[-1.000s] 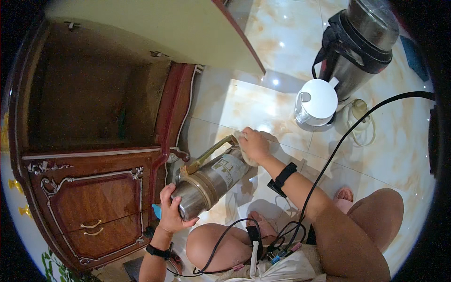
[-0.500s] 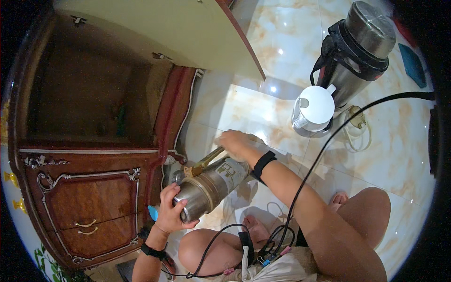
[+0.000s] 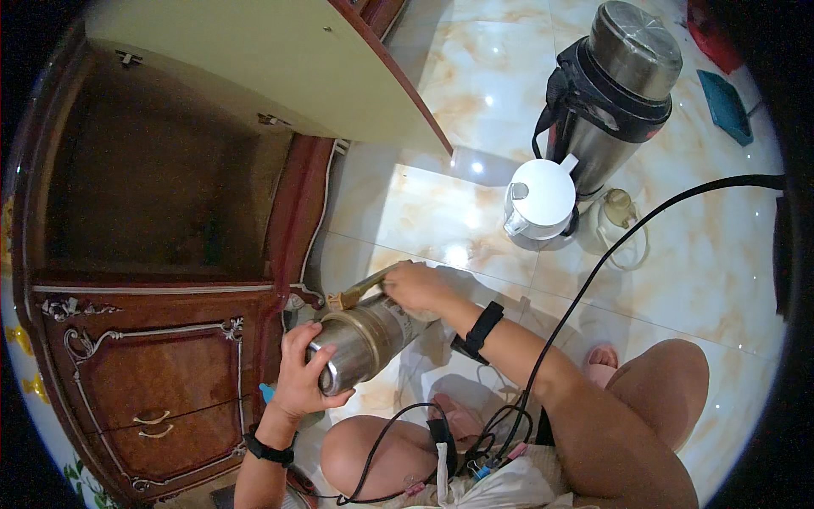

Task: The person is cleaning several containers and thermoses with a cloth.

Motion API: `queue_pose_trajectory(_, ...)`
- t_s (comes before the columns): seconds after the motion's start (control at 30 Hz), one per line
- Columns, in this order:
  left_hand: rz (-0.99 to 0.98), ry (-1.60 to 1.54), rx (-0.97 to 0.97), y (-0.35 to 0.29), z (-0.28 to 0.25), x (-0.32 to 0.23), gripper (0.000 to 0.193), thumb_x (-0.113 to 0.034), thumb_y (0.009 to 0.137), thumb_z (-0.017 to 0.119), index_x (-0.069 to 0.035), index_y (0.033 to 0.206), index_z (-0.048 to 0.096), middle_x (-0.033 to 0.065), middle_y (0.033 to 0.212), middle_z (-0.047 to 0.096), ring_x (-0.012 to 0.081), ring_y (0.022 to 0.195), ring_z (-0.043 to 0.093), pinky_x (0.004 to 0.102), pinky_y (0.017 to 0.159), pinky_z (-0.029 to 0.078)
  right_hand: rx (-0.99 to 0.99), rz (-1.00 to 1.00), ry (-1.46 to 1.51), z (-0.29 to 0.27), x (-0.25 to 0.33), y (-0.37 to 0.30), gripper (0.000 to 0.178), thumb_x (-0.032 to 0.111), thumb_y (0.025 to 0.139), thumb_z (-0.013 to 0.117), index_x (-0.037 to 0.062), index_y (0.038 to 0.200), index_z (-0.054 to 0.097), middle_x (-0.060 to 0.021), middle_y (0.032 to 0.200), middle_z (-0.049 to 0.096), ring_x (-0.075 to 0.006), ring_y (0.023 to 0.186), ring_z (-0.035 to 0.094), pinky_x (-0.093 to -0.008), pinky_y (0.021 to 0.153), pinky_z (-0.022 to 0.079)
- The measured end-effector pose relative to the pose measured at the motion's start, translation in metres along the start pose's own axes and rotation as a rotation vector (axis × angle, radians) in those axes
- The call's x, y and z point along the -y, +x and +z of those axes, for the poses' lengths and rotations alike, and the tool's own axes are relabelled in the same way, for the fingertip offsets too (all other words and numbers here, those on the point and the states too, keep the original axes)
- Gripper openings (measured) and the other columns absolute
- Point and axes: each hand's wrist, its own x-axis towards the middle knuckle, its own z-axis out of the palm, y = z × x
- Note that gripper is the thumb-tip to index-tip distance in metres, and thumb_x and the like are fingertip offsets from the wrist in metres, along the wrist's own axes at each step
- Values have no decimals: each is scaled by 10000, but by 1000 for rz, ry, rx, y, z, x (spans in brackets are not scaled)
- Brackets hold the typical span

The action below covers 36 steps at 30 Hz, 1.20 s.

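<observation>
A steel vacuum flask (image 3: 379, 332) with a tan band and a brownish carry strap (image 3: 360, 291) lies tilted in front of me. My left hand (image 3: 307, 366) is closed around its steel cap end, thumb and fingers spread round the rim. Over the flask's far end, beside the strap, my right hand (image 3: 417, 288) is curled and slightly blurred. Something pale shows under that palm, too hidden to name. Both wrists wear black bands.
At left stands a carved wooden cabinet (image 3: 161, 356) with its door (image 3: 280, 68) swung out. A large steel flask (image 3: 615, 102), a white-lidded jug (image 3: 543, 193) and a small clear bottle (image 3: 617, 212) stand on the tiles. A black cable (image 3: 593, 288) crosses by my right arm.
My right hand has moved down and slightly left along the flask. The left hand keeps its grip on the cap end. The view has shifted slightly.
</observation>
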Motion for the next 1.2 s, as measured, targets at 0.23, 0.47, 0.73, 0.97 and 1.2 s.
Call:
queue_pose_trajectory(0.23, -19, -33, -26, -16, 7, 6, 694, -380, 524, 736, -133, 1082, 405, 197, 1175, 354, 418, 1044, 379, 521, 844, 353, -43, -179, 286, -22, 62, -23, 244, 297, 779, 489, 107, 838, 631, -110, 891, 565, -301, 821, 559, -376, 717, 444)
queue_pose_trajectory(0.47, -161, -24, -59, -31, 9, 6, 771, -420, 540, 725, -162, 1160, 346, 206, 1196, 328, 412, 1058, 362, 514, 850, 341, -52, -155, 101, 9, -13, 4, 237, 255, 823, 443, 87, 856, 607, -145, 870, 589, -322, 819, 568, -419, 687, 462)
queue_pose_trajectory(0.73, -195, -25, -77, -15, 8, 6, 758, -409, 543, 707, -125, 1158, 366, 218, 1196, 331, 402, 1057, 367, 496, 869, 334, -293, 254, 100, 23, -36, -1, 217, 214, 798, 477, 50, 876, 596, -159, 837, 597, -355, 811, 567, -436, 701, 455)
queue_pose_trajectory(0.97, -393, -46, -169, 4, 9, 7, 791, -404, 574, 663, -36, 1198, 346, 200, 1203, 331, 376, 1104, 355, 450, 927, 303, -209, 34, 717, 3, 50, -18, 301, 209, 771, 504, 52, 1023, 555, -199, 803, 571, -330, 645, 580, -425, 627, 473)
queue_pose_trajectory(1.2, -615, -44, -248, 7, 12, 7, 785, -360, 610, 638, -15, 1239, 320, 176, 1190, 337, 336, 1113, 356, 407, 952, 280, -488, -120, 470, 11, 91, -38, 309, 175, 773, 496, 138, 1076, 542, -133, 1002, 493, -308, 855, 540, -412, 708, 456)
